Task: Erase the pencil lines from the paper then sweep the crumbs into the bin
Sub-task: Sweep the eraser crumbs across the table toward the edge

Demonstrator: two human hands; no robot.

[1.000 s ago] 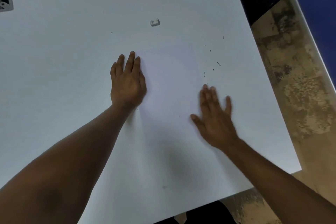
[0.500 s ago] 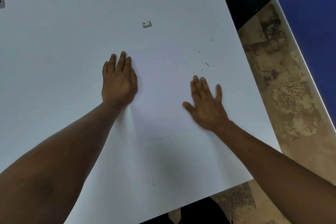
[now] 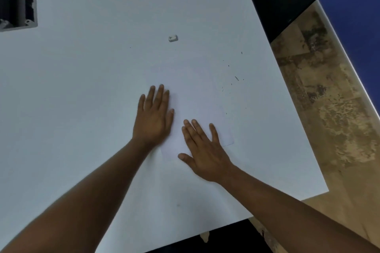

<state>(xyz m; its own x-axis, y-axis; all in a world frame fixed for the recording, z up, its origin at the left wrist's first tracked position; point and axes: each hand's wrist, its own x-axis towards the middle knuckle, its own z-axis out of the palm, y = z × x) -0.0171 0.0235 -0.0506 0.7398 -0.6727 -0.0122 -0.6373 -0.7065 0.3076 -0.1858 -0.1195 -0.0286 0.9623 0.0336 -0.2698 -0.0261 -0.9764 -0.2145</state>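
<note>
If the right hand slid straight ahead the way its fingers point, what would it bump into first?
Probably nothing solid. The right hand lies flat on the paper, fingers pointing up and slightly left. That line crosses bare paper, then table, and roughly reaches the eraser beyond the sheet. The crumbs lie off to the right.

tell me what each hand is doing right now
Left hand: open, flat on the paper, holding nothing.
Right hand: open, fingers spread on the paper, holding nothing.

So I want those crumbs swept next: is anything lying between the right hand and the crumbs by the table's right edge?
Nothing visible does. The right hand lies flat on the paper, and the crumbs sit beyond its fingertips on bare table. The eraser lies farther off, out of that line. No bin is in view.
</note>
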